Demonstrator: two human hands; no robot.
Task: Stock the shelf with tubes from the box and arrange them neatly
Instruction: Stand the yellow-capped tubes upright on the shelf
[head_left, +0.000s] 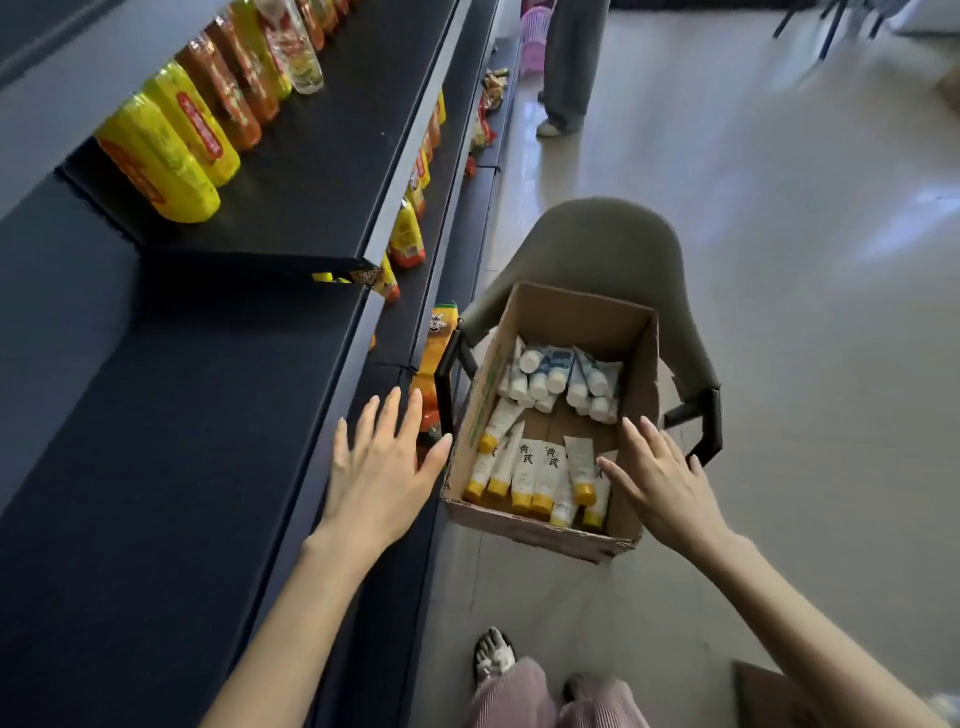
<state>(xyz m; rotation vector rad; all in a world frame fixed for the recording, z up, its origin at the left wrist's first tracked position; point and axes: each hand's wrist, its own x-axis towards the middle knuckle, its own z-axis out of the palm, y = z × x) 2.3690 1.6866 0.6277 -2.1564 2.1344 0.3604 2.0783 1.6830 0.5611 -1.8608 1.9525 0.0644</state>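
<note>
An open cardboard box sits on a grey chair beside the dark shelf. Inside it lie several white tubes with yellow caps at the near end and several white-and-blue tubes with white caps at the far end. My left hand hovers with fingers spread just left of the box, over the shelf's front edge. My right hand reaches over the box's near right corner, fingers straight, holding nothing. The shelf surface in front of me holds no tubes.
Yellow and orange bottles line the upper shelf. Snack packets hang along lower shelf levels. A person's legs stand far down the aisle by a purple basket. My feet and pink trousers are below.
</note>
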